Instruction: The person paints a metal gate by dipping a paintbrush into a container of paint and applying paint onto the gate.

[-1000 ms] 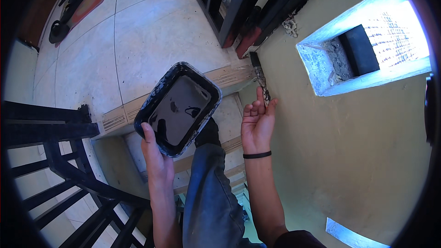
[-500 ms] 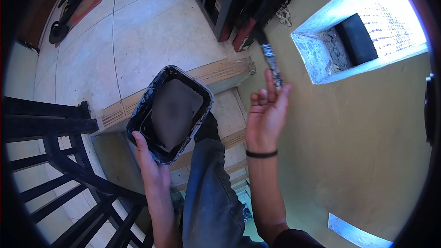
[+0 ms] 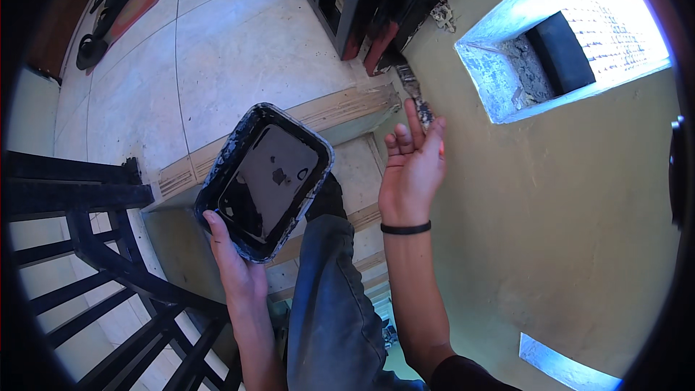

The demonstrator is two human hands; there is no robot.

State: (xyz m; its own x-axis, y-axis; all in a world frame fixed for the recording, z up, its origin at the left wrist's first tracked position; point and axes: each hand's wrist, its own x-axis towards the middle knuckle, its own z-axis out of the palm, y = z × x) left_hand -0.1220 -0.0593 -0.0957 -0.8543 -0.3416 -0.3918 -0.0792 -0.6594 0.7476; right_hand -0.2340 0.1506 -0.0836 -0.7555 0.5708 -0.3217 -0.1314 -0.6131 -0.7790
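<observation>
My left hand (image 3: pixel 232 253) grips a black, paint-smeared rectangular tray (image 3: pixel 230 152) holding dark glossy liquid, tilted slightly over the stairs. My right hand (image 3: pixel 411 170), palm up with a black wristband, pinches the handle of a paint-spattered brush (image 3: pixel 424 111). The brush's dark bristles reach the foot of a railing post (image 3: pixel 378 58), red at its base and dark above, in the corner between landing and wall; whether they touch it I cannot tell.
A tiled landing (image 3: pixel 130 108) and steps (image 3: pixel 349 174) lie below me. Black railings (image 3: pixel 94 195) run along the left. Sandals on a mat (image 3: pixel 94 49) sit upper left. A recessed opening (image 3: pixel 492 76) is in the olive wall (image 3: pixel 536 232). My leg (image 3: pixel 322 289) stands on the stairs.
My right hand with the brush has risen toward the post, swinging right and then back slightly left. The tray has moved a little down and left, and its liquid has shifted.
</observation>
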